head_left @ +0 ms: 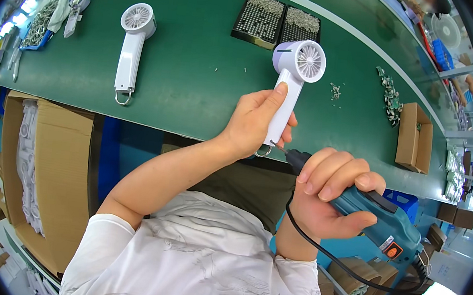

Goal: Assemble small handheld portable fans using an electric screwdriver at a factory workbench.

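Note:
My left hand [256, 118] is wrapped round the white handle of a handheld fan [289, 98], its round grille tilted up and away from me. A metal loop hangs from the handle's lower end. In my right hand [332, 192] is a teal electric screwdriver [382, 217] with a black nose and an orange switch. Its thin bit points left and meets the bottom end of the fan handle; whether it sits in a screw is too small to tell. A second white handheld fan [131, 50] lies on the green table to the left.
Two black trays of small metal parts [259, 20] stand at the table's back. Loose screws [335, 91], green circuit boards [390, 97] and a small cardboard box [414, 137] lie to the right. A big carton [61, 169] of white parts stands at lower left. The black cord [345, 265] loops below the screwdriver.

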Motion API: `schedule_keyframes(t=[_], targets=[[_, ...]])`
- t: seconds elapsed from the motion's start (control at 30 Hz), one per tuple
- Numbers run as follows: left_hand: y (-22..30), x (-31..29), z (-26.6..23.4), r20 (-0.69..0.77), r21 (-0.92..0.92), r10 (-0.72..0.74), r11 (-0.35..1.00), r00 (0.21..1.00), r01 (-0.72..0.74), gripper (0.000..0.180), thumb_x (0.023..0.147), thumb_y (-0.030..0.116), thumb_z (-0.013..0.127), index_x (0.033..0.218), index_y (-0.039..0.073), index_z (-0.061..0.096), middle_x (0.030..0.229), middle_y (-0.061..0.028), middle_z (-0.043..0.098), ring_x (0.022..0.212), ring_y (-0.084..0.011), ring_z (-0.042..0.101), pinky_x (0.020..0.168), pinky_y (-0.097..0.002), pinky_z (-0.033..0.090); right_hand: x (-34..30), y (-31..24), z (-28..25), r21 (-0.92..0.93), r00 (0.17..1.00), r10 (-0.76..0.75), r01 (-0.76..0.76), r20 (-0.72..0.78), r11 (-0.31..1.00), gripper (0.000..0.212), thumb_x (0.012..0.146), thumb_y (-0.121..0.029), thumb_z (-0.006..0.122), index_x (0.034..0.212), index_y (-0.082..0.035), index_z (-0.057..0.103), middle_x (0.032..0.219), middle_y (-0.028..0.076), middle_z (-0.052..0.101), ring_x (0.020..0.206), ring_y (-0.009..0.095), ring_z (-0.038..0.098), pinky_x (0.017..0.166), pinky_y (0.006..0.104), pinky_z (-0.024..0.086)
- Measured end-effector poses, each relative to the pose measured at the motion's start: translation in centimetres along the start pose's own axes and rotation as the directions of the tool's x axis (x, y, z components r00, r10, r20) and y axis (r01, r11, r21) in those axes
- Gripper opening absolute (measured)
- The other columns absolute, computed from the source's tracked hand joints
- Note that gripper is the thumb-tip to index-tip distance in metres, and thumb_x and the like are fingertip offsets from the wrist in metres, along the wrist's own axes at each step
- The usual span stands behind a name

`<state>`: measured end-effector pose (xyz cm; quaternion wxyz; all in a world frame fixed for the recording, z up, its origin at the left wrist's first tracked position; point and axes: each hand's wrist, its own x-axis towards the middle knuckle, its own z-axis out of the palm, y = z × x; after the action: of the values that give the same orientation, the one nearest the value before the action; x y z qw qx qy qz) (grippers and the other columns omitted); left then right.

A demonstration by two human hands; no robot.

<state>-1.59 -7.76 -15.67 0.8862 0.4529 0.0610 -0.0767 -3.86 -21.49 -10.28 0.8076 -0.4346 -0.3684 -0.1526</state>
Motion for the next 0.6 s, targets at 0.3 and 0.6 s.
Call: schedule_keyframes(t=[0.3, 0.6], targets=[[-0.13, -0.18, -0.37, 0.02, -0.127, 0.026, 0.992, 0.999, -0.023, 0.042, 0.106, 0.035, 0.044, 0.093, -0.003, 0.058, 0.076, -0.0102, 0.064, 0.06, -0.0156, 0.065, 0.049, -0.0279, 0.053, 0.09, 0.44, 0.0, -0.011, 0.999, -0.025, 0.026, 0.022, 1.0, 0.05, 0.1, -0.053, 0.051, 0.112, -0.005, 0.048, 0.072, 0.006, 0.056, 0.053, 0.018, 0.055, 0.048, 0.0328, 0.049], [-0.2, -0.25, -0.53, 0.043, -0.107, 0.042, 0.994, 0.998, -0.037, 0.04, 0.105, 0.033, 0.045, 0.095, -0.004, 0.058, 0.076, -0.0103, 0.064, 0.061, -0.0158, 0.065, 0.051, -0.0284, 0.053, 0.12, -0.24, 0.36, -0.035, 1.0, -0.008, 0.007, -0.023, 0.999, 0.052, 0.101, -0.056, 0.046, 0.12, -0.008, 0.056, 0.072, 0.002, 0.05, 0.054, 0.014, 0.048, 0.049, 0.029, 0.044]])
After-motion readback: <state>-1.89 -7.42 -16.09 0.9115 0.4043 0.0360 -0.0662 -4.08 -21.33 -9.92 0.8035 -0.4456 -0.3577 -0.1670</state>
